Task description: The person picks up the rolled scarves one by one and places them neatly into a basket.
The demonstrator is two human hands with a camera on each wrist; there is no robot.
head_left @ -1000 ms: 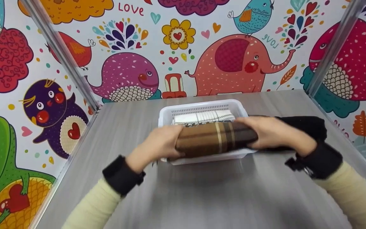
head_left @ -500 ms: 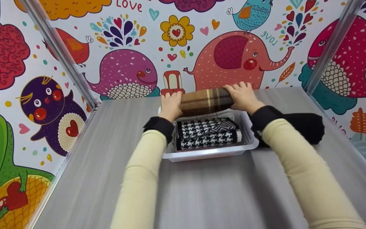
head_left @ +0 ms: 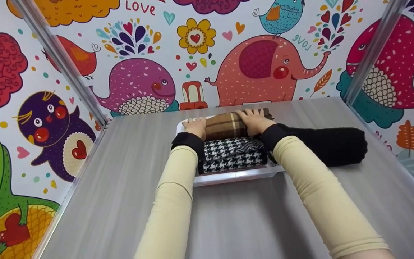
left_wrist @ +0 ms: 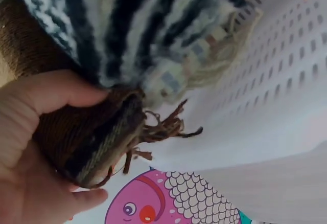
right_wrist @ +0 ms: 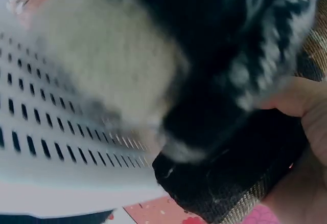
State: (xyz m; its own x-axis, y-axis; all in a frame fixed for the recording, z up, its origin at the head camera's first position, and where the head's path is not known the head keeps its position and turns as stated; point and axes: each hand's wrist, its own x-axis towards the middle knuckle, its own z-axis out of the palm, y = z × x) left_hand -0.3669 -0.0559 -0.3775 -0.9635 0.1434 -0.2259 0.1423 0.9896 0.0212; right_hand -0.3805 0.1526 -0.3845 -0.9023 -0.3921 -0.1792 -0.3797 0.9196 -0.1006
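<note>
A rolled brown plaid scarf [head_left: 224,126] lies along the far side of a white perforated plastic basket [head_left: 241,175]. My left hand [head_left: 195,128] grips its left end. In the left wrist view, thumb and fingers sit on either side of the roll, whose brown fringe [left_wrist: 166,127] sticks out. At the other end, my right hand [head_left: 256,121] holds the scarf, fingers spread over the top. Its dark end [right_wrist: 230,170] shows in the right wrist view, beside the basket's slotted wall [right_wrist: 61,132]. In front of the roll, inside the basket, sits a folded black-and-white houndstooth scarf [head_left: 233,155].
A rolled black cloth [head_left: 336,146] lies on the grey table [head_left: 135,172], just right of the basket. Cartoon-printed panels [head_left: 142,86] stand behind and at both sides, with metal posts [head_left: 59,61] at the corners.
Both hands carried the brown plaid scarf from over the basket's front to its far side, then lowered it there behind the houndstooth scarf, which came into view.
</note>
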